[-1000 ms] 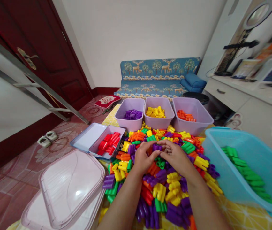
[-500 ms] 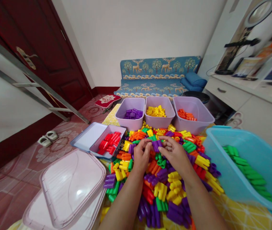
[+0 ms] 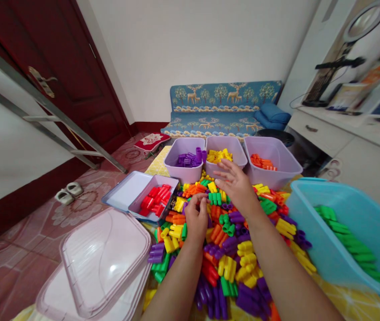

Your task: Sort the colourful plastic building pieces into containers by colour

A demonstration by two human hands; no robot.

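Note:
My right hand (image 3: 236,183) is raised over the pile with its fingers spread and nothing in them, close to the front of the yellow-piece bin. A purple tube-shaped toy block (image 3: 199,154) is at the right rim of the left lilac bin (image 3: 183,172), out of my grasp; whether it touches the rim I cannot tell. My left hand (image 3: 196,216) hovers low over the heap with its fingers curled toward the thumb; what they hold, if anything, is hidden. Beneath both hands lies a mixed heap of plastic tube blocks (image 3: 228,229) in purple, yellow, green, orange and red.
The middle lilac bin (image 3: 225,168) has yellow blocks and the right lilac bin (image 3: 273,177) orange ones. Red blocks lie in a shallow box (image 3: 133,206) at left, green ones in a turquoise tub (image 3: 305,223) at right. Stacked clear lids (image 3: 106,258) sit front left.
My right hand has let go of the purple block, opened and moved up and forward. The block has gone from between my hands to the left lilac bin's rim. My left hand stays nearly in place.

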